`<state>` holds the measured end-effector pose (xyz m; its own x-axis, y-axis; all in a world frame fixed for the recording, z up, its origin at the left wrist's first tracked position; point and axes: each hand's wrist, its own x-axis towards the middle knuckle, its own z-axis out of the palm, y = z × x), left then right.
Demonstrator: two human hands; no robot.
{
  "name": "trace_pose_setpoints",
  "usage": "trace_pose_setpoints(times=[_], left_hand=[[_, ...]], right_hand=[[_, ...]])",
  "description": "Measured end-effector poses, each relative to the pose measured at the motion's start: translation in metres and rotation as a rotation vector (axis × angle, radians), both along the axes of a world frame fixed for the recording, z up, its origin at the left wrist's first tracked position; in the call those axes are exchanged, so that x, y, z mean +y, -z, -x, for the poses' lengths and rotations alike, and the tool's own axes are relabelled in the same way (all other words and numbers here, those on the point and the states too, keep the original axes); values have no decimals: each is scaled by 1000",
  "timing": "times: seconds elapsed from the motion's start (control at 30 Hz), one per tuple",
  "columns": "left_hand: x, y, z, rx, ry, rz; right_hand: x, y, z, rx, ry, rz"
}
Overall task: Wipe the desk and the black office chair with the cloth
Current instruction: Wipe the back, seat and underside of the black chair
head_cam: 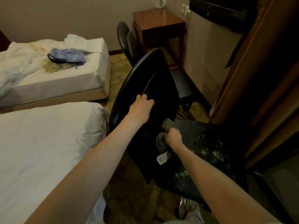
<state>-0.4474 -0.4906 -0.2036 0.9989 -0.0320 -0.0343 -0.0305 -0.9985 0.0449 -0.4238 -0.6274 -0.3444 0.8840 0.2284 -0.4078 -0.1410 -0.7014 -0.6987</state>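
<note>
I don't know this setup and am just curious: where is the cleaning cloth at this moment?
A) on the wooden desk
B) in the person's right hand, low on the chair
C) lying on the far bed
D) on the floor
B: the right hand grips the grey cloth where the seat of the black office chair meets its backrest, while the left hand holds the backrest.
</note>
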Motion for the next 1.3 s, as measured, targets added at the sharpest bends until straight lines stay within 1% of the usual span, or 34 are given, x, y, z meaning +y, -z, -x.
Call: trace_pose_setpoints(times=[0.07,0.13,0.3,0.4,0.47,0.53,0.63,0.7,0.73,0.77,0.83,0.9,1.0,1.07,1.1,1.17,1.3], left_hand=[[3,3,5,-26,-9,52],[4,4,5,-54,-13,73],[-1,8,6,-92,-33,61],[0,13,8,-115,-27,85],[1,15,10,-126,-28,96],[1,16,10,-128,-28,80],[-2,21,12,-135,-35,37],[-3,22,13,-129,-8,-28],[-3,22,14,-123,9,-45],[-3,20,15,-115,19,-47],[-3,19,19,-88,24,-36],[-3,18,21,-93,11,-44],[-7,18,20,-118,11,-50],[-8,19,19,-119,4,-50],[-7,19,20,-122,-4,-53],[-5,21,20,-134,0,-46],[-2,20,20,-148,12,-67]], right_hand=[[-16,14,-1,74,-19,-9],[-19,14,-2,44,13,-80],[7,-42,6,-246,152,-340],[24,-63,38,-370,78,-434],[30,-54,60,-391,47,-419],[29,-38,67,-365,63,-352],[25,-25,57,-322,29,-162],[21,-24,48,-314,-19,-33],[16,-23,43,-291,-37,-7],[10,-21,38,-254,-36,-27],[-5,-19,33,-158,36,-177],[-11,-24,31,-128,145,-321],[7,-47,36,-245,243,-420],[27,-59,52,-320,212,-511],[34,-58,61,-351,189,-521],[40,-48,71,-382,184,-453],[36,-28,64,-341,185,-326]])
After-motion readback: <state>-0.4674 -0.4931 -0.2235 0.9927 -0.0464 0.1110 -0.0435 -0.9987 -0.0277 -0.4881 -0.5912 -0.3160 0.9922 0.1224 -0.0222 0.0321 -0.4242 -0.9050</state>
